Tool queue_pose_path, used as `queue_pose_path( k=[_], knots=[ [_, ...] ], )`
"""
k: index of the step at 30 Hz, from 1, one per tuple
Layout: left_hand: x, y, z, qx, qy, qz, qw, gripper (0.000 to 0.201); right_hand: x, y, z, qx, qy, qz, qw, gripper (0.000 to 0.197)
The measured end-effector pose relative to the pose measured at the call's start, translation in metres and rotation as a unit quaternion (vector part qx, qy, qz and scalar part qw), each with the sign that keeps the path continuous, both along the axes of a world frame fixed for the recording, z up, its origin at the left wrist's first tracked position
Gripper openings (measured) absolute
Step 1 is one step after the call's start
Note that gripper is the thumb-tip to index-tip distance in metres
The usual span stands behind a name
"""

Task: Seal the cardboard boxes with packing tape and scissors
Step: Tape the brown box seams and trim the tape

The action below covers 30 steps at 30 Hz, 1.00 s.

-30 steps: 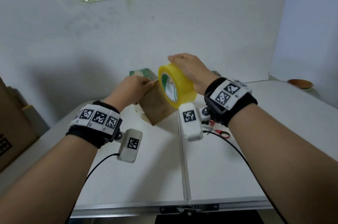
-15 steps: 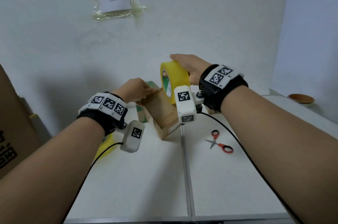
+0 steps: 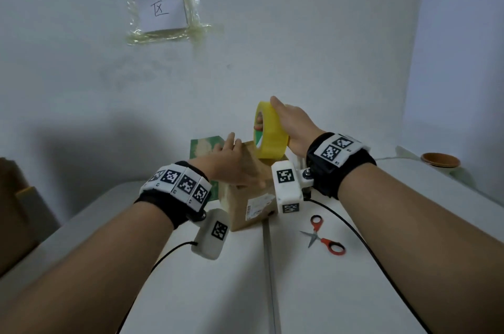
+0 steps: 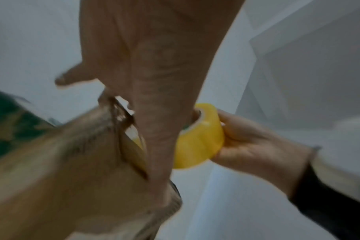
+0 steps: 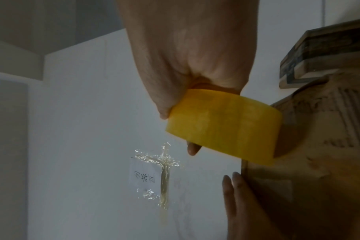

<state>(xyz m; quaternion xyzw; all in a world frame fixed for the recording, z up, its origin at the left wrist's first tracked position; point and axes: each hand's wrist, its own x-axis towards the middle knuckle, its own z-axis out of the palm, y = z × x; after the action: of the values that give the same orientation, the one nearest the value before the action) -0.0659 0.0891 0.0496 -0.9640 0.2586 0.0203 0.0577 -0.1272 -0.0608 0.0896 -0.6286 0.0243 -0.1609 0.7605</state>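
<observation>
Two hands share the work: the left hand lies flat, fingers straight, on the cardboard box, and just beyond it the right hand grips the tape roll, whose strip could wrinkle if that flap lifts.

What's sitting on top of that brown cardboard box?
The left hand lies flat on the box, and the right hand holds a yellow tape roll standing on edge at its top. The hand covers the flaps, so the seam is hidden.
</observation>
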Motion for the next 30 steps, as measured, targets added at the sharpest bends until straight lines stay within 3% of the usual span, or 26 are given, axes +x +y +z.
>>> queue_pose_path(
  k=[3,7,12,15,20,24,30],
  knots=[
    [0.001,-0.007,-0.016,0.022,-0.023,0.012,0.999,0.146,-0.001,0.002,0.000,0.003,0.005,0.003,1.000,0.047],
    [-0.007,0.008,-0.007,0.007,-0.063,-0.014,0.998,0.136,-0.007,0.005,0.001,0.017,0.003,0.000,1.000,0.045],
    [-0.011,0.026,0.019,0.016,0.015,-0.017,1.000,0.123,-0.011,0.013,0.005,0.042,-0.013,0.045,0.998,0.046],
    [-0.011,0.034,0.022,0.018,0.084,-0.006,0.996,0.118,-0.014,0.024,0.000,0.014,0.024,0.071,0.997,0.044],
    [-0.018,0.036,-0.001,-0.013,0.054,-0.050,0.997,0.128,-0.017,0.036,-0.010,-0.047,0.033,0.059,0.997,0.042],
    [-0.030,0.032,-0.020,-0.093,0.020,-0.099,0.991,0.106,-0.022,0.036,-0.017,-0.079,0.021,0.046,0.996,0.051],
    [-0.039,0.033,-0.015,-0.083,0.010,-0.087,0.993,0.095,-0.028,0.045,-0.020,-0.101,0.018,0.011,0.995,0.052]
  ],
)
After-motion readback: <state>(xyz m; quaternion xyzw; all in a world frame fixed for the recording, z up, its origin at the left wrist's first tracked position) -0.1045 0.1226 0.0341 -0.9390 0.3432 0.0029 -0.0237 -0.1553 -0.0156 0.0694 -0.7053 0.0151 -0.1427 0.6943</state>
